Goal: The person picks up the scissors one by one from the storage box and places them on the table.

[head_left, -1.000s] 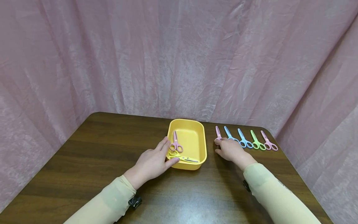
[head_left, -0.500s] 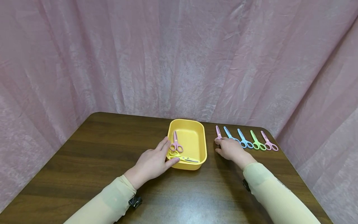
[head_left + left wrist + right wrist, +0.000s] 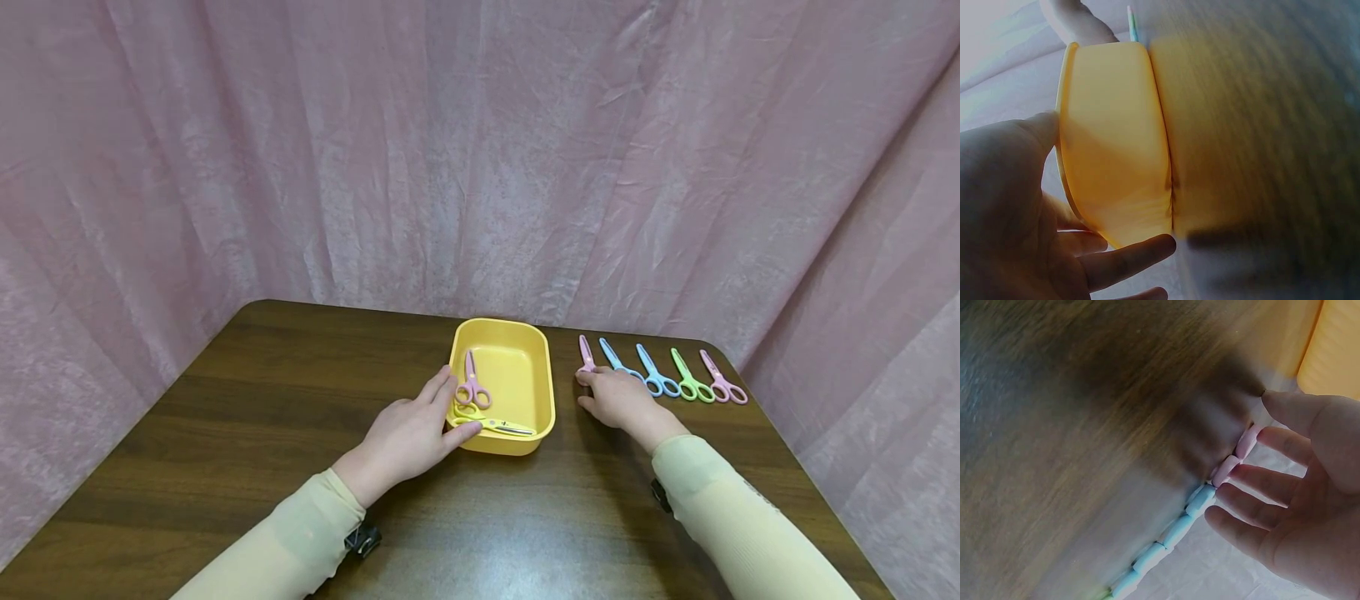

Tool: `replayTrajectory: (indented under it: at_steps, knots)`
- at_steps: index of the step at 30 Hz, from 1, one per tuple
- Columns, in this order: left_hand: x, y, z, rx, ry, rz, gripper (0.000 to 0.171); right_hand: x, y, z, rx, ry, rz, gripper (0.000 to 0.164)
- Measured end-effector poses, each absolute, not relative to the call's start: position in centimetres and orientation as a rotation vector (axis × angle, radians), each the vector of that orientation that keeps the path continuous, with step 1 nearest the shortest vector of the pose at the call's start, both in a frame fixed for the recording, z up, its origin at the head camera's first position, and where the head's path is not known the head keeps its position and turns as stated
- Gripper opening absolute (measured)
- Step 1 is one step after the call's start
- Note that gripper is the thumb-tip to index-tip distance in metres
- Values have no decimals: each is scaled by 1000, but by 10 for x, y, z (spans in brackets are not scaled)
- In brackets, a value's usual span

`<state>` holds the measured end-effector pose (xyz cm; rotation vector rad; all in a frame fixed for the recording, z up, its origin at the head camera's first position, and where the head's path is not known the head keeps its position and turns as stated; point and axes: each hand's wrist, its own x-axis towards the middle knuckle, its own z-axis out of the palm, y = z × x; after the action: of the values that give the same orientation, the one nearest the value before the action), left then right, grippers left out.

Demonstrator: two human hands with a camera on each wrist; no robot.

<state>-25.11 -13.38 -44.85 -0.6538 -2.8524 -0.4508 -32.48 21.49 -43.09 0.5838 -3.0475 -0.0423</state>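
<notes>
In the head view, my left hand [image 3: 411,427] rests at the near left corner of a yellow plastic tray [image 3: 548,375]. Its thumb lies over the near rim, and the fingers extend along the outer left wall, as the left wrist view shows. Inside the tray are pink scissors [image 3: 472,393] and, crosswise near the front, yellow scissors [image 3: 495,426]. To the right of the tray, my right hand [image 3: 618,398] reaches over the handles of another pink pair of scissors [image 3: 586,354], hiding most of them. Its fairly straight fingertips meet those pink handles [image 3: 1247,442], with the thumb apart.
Continuing rightward in a row are two blue pairs of scissors [image 3: 657,373], a green pair [image 3: 691,377] and a pink pair [image 3: 722,379]. They lie near the back right corner of the dark wooden table [image 3: 300,367]. A pink curtain [image 3: 480,167] hangs behind.
The pink scissors under my right hand have shifted very slightly away from me, and the far right end of the row slightly rightward. My left hand and the tray stay put.
</notes>
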Motion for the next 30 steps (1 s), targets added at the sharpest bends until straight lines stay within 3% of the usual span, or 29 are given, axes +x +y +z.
replayTrajectory:
  at_steps: [22, 30]
  knots:
    - [-251, -132, -451, -640, -2884, -484, 88, -326, 230, -443, 636, -3001, 35, 34]
    - [-251, -133, -448, -646, -2855, -478, 85, -318, 227, -425, 530, -2921, 125, 57]
